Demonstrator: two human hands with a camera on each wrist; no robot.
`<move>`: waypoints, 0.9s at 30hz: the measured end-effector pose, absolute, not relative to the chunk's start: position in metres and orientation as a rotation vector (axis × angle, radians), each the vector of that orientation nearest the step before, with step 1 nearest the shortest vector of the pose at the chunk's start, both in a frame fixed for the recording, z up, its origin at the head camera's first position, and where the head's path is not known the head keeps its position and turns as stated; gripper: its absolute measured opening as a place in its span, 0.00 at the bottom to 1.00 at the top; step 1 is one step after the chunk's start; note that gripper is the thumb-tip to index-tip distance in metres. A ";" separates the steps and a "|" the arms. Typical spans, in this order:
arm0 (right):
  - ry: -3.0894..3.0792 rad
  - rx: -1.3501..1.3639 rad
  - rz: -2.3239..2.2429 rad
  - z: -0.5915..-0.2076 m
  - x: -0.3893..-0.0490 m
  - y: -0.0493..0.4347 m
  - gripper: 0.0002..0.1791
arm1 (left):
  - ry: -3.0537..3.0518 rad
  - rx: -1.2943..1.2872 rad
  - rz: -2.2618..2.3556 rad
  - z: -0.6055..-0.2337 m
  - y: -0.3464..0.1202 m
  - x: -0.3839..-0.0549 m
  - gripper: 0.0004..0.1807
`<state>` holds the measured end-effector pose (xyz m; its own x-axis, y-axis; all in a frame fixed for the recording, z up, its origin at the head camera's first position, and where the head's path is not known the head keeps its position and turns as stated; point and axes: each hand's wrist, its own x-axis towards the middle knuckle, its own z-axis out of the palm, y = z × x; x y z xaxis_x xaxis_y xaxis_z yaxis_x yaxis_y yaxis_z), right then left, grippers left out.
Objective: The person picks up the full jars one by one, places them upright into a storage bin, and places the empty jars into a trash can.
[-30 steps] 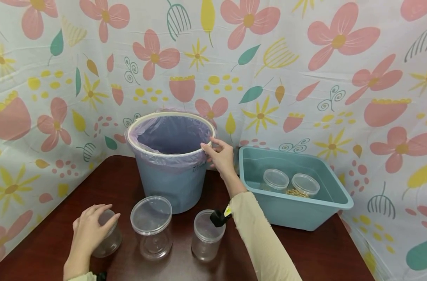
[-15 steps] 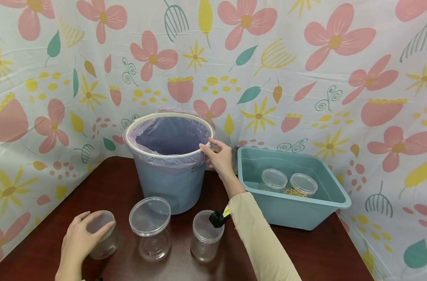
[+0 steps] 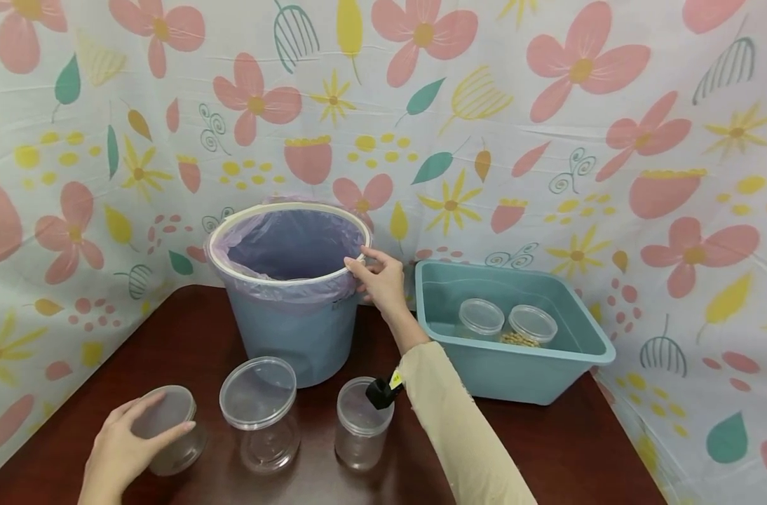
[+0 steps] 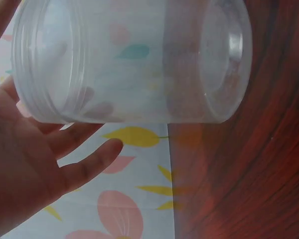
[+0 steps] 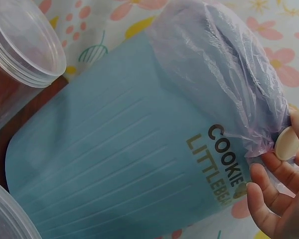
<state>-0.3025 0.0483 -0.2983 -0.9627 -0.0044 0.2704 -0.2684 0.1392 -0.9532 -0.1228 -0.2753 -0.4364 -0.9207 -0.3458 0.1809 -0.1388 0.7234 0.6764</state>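
Observation:
My left hand [image 3: 121, 445] stands loosely around the lidded end of a clear plastic jar [image 4: 139, 64] on the table at the left. Its fingers are spread; the thumb lies in front of the lid and some fingers show through the clear wall. My right hand [image 3: 378, 280] pinches the white rim ring [image 5: 288, 143] of a blue trash can [image 3: 289, 330]. A thin purple bag [image 5: 214, 59] lines the can and folds over its edge under the ring. The can's bottom is hidden.
Two more clear lidded jars, a wider one [image 3: 270, 445] and a narrower one [image 3: 360, 449], stand before the can. A teal tub [image 3: 503, 372] at the right holds two lidded jars, one with small beige pieces. Floral cloth [image 3: 453, 126] hangs behind.
The view has shifted right. My left hand has drawn back leftward and lower around the jar, thumb and forefinger wider apart; the jar stays put. My right hand keeps its pinch on the ring.

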 end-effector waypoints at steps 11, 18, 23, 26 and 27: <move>-2.206 0.271 1.910 -0.299 -0.302 0.048 0.25 | -2.629 0.276 -0.961 -0.443 -0.281 -0.125 0.43; -2.180 0.277 1.911 -0.301 -0.302 0.048 0.25 | -2.473 0.247 -0.956 -0.441 -0.272 -0.130 0.39; -2.183 0.281 1.904 -0.302 -0.302 0.048 0.25 | -2.368 0.242 -0.983 -0.435 -0.268 -0.132 0.38; -2.179 0.272 1.906 -0.302 -0.303 0.047 0.25 | -2.319 0.243 -0.998 -0.431 -0.266 -0.134 0.38; -2.177 0.270 1.907 -0.302 -0.303 0.047 0.25 | -2.309 0.241 -0.998 -0.430 -0.266 -0.134 0.37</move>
